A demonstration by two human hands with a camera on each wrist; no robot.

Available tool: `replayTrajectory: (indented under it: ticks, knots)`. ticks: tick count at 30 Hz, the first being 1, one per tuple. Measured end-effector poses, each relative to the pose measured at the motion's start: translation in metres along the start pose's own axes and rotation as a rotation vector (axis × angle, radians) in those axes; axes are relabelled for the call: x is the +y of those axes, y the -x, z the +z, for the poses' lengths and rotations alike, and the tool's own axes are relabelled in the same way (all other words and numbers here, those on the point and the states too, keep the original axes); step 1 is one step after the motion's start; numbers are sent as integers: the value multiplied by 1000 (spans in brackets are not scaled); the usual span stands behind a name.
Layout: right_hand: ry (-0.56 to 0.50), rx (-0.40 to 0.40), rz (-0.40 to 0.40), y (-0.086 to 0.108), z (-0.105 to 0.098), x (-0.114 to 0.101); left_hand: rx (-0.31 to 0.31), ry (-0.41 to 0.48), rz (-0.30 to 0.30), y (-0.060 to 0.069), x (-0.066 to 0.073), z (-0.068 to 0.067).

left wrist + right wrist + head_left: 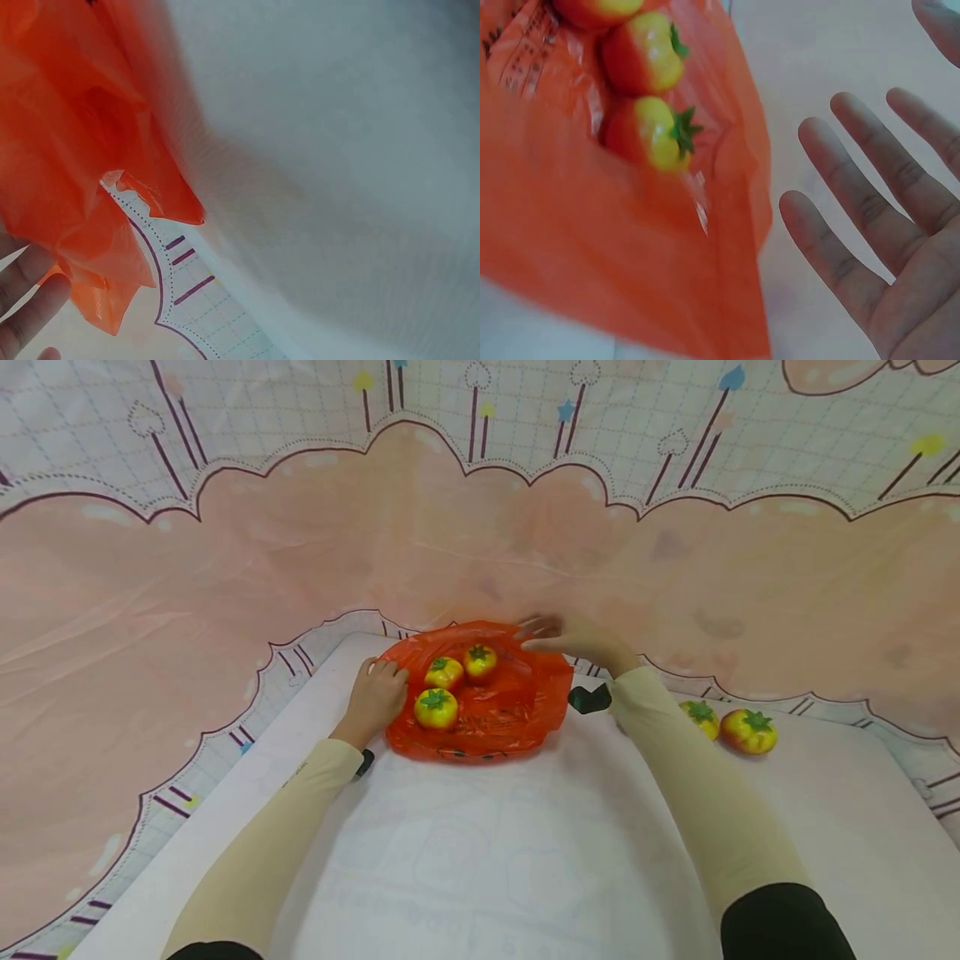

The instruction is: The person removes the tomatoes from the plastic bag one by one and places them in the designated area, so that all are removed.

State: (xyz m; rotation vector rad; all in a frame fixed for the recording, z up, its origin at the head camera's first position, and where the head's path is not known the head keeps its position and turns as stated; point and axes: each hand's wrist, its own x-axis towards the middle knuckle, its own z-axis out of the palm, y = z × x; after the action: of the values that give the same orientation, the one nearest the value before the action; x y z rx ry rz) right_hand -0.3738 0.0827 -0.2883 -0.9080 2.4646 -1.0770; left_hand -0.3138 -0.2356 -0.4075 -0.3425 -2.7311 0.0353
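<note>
A red-orange plastic bag [510, 710] lies spread on the white table. Three red-and-yellow tomato-like fruits with green leafy tops rest on its left half: one fruit [436, 709] in front, another [444, 673] behind it and a third [480, 663] farther back. My left hand [380, 693] grips the bag's left edge with curled fingers; the left wrist view catches only some fingers [45, 304] against the crumpled plastic. Above the bag's far right edge is my right hand [573, 639]. Its spread fingers hold nothing and stand apart from the plastic in the right wrist view.
Two more such fruits, one [749, 732] and its neighbour [701, 717], sit on the white table [465, 843] to the right, the second partly behind my right sleeve. A patterned cloth [420, 552] with pink drips and candles stretches behind the table.
</note>
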Motion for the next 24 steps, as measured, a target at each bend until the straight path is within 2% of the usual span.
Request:
replayTrajectory:
  ticks: [4,11,19,24]
  knots:
    - [6,-4,6,-9,12,-1,0,1,1,0,0,1]
    - [-54,-33,-91,-26,33,3,0,-4,1,0,1,3]
    - [-183,-62,-92,-40,57,-5,61,-7,20,0,0,4]
    - [-190,-65,-95,-47,73,-8,72,-8,19,-1,0,5]
